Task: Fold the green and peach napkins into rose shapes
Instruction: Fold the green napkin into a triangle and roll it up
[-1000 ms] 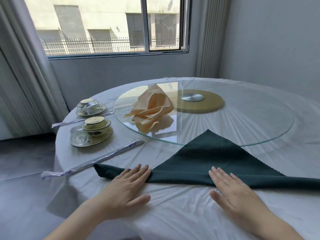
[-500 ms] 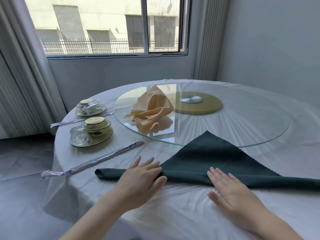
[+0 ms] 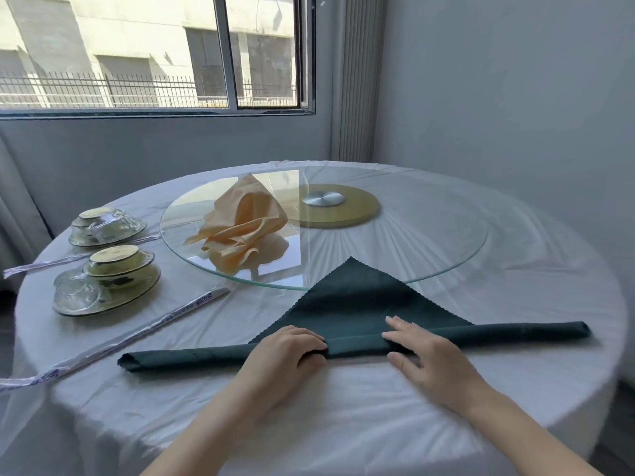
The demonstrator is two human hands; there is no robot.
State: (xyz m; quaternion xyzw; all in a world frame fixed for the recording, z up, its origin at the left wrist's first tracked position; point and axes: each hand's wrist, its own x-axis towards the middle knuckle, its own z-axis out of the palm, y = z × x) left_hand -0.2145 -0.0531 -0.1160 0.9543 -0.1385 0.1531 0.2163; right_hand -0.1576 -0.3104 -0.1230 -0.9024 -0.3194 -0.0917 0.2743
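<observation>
A: Head view. Where's the green napkin [image 3: 357,300]?

B: On the desk [image 3: 343,413], by the near edge. Its long side is rolled into a band running left to right. The unrolled part is a triangle pointing at the far edge, w/ its tip over the rim of the glass turntable [image 3: 429,242].

A: Hands?

B: Both at mid-roll, close together. The left hand [image 3: 285,355] has its fingers curled over the band, so the grip is closed on the cloth. The right hand [image 3: 426,352] has straight fingers lying flat on the band w/ the thumb on the near side. That grip is open and only pressing.

A: Peach napkin [image 3: 240,228]?

B: On the left part of the turntable, bunched up w/ one point standing, well apart from both hands.

A: Anything else?

B: Toward the left edge there's a near dish set [image 3: 113,280] and a far dish set [image 3: 106,225]. Wrapped chopsticks [image 3: 137,334] lie diagonally between the near set and the roll's left end.
</observation>
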